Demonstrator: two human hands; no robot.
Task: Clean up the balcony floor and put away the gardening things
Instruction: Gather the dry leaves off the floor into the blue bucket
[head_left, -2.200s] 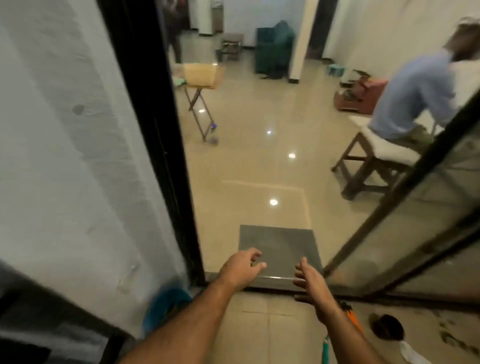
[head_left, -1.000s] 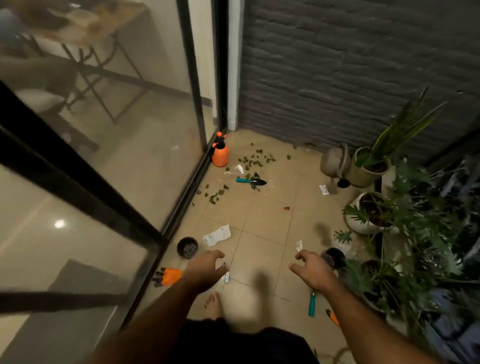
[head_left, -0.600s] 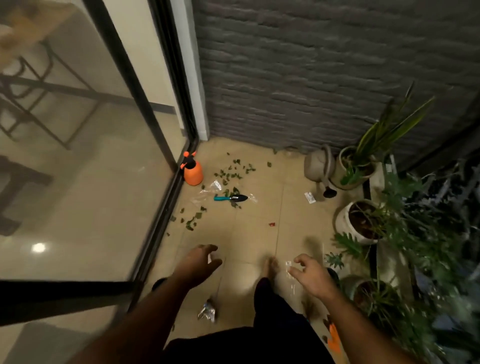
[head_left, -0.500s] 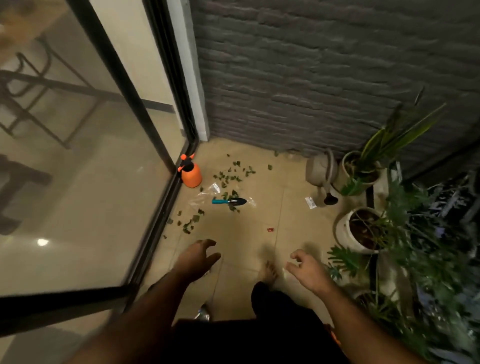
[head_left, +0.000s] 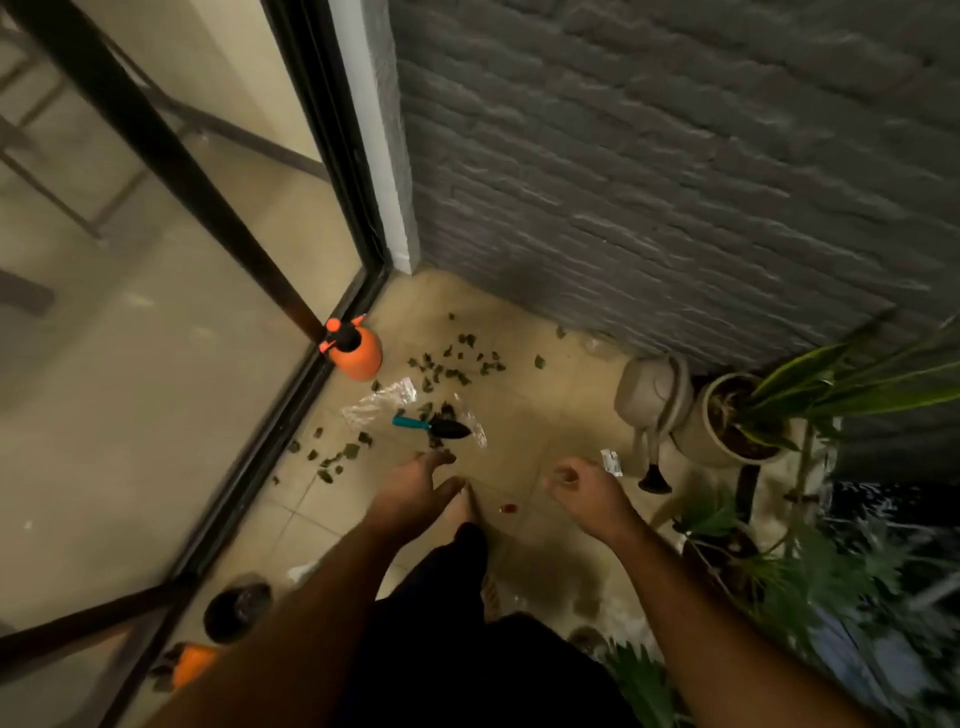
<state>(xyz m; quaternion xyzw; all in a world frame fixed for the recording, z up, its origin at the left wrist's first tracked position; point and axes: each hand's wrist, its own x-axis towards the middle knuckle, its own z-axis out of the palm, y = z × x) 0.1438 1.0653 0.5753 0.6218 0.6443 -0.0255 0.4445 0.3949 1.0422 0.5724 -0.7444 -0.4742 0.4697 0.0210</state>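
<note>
I look down at a tiled balcony floor (head_left: 524, 415) strewn with green leaf scraps (head_left: 447, 361). A teal-handled trowel (head_left: 431, 427) lies among them beside clear plastic wrappers (head_left: 379, 400). An orange spray bottle (head_left: 353, 351) stands against the glass door track. A beige watering can (head_left: 654, 400) sits by the wall. My left hand (head_left: 410, 493) hangs over the floor with fingers spread, holding nothing. My right hand (head_left: 587, 493) hovers loosely curled, also with nothing in it. A small white packet (head_left: 611, 462) and a red scrap (head_left: 508, 508) lie near my hands.
A glass sliding door (head_left: 171, 322) runs along the left, a grey brick wall (head_left: 675, 171) closes the far end. Potted plants (head_left: 743, 421) crowd the right side. A small black pot (head_left: 236, 613) and orange-handled gloves or tool (head_left: 189, 667) lie near the door track behind my arm.
My view turned from the indoor room to the balcony and advanced toward the far corner. The trowel and leaves are now closer. Both hands stay free and held out in front.
</note>
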